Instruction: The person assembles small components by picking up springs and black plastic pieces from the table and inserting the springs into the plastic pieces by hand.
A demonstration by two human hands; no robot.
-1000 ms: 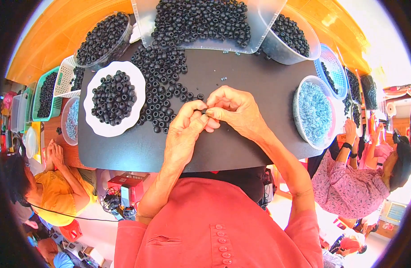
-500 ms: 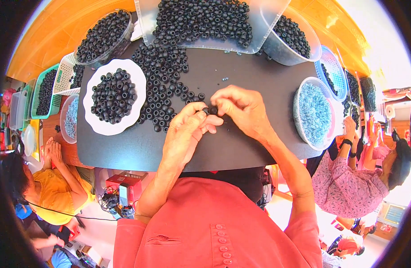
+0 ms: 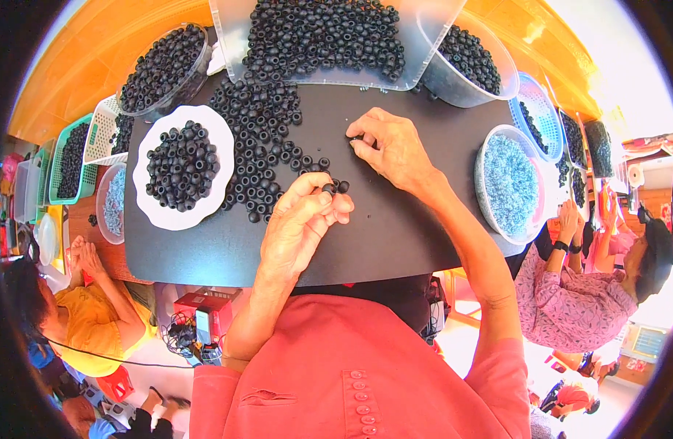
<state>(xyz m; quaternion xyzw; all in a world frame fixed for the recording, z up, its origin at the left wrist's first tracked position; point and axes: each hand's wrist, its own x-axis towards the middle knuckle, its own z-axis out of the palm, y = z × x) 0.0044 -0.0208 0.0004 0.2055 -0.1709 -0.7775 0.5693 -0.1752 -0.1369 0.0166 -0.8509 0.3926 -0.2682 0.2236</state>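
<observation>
My left hand (image 3: 300,219) is closed above the table's near half, pinching a pair of round black beads (image 3: 341,186) between thumb and fingers. Higher up and to the right, my right hand (image 3: 395,146) is apart from it, its fingertips closed on a small dark piece (image 3: 356,137), partly hidden by the fingers. Loose black beads with holes (image 3: 259,172) spread over the table just left of my left hand. Beside them stands a white scalloped plate (image 3: 147,179) heaped with the same beads.
A large clear bin (image 3: 234,44) of black beads tips toward the dark table (image 3: 424,241). Clear tubs (image 3: 128,104) (image 3: 490,91) of beads flank it. At right is a bowl (image 3: 485,197) of pale blue pieces. People sit at left (image 3: 102,322) and right (image 3: 570,300).
My right hand has drawn up and away from my left hand, where its fingertips were at the beads. My left hand keeps its hold. The view has shifted slightly.
</observation>
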